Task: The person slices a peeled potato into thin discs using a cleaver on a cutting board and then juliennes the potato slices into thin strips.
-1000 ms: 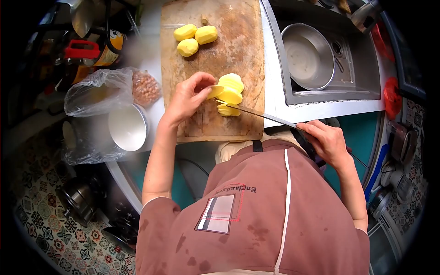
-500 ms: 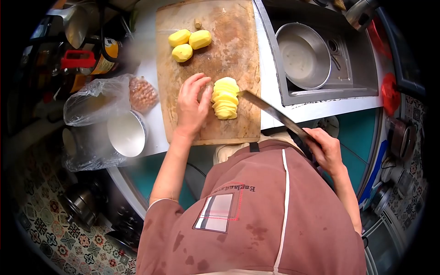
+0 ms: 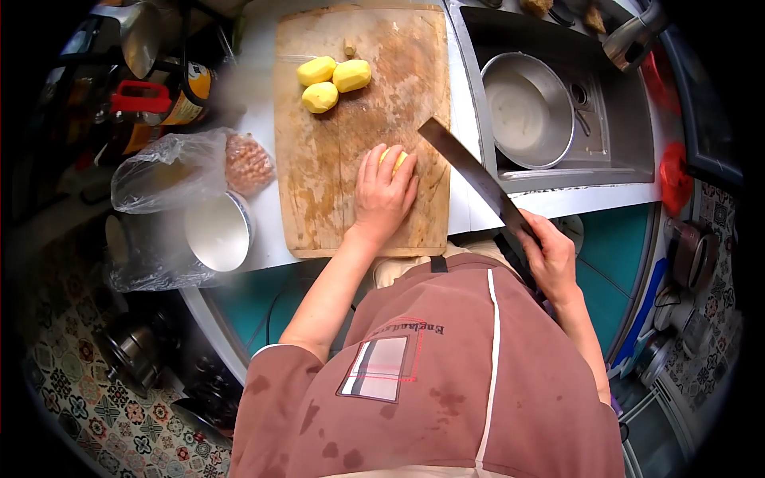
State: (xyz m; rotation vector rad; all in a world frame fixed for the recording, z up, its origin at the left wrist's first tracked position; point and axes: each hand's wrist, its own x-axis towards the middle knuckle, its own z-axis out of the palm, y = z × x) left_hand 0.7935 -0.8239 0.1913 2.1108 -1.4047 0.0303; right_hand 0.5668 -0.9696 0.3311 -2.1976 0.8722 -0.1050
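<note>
My left hand (image 3: 384,193) lies over the potato slices (image 3: 394,157) on the wooden cutting board (image 3: 319,187). Its fingers are nearly together and cover most of the pile, with a little yellow showing between them. My right hand (image 3: 550,253) grips a long knife (image 3: 472,170) by the handle. The blade slants up and left, its tip above the board's right part, apart from the slices. Three whole peeled potatoes (image 3: 351,76) sit together at the board's upper left, below a small brownish piece (image 3: 349,48).
Right of the board, a metal bowl (image 3: 527,111) sits in the grey sink (image 3: 610,163). On the left are a white bowl (image 3: 218,231), a clear plastic bag (image 3: 171,175) and a bag of round reddish-brown items (image 3: 249,165). A red-handled object (image 3: 140,97) stands further up.
My left hand has moved right, from beside the slices onto them. The knife has lifted away from the slices, its tip now farther up the board.
</note>
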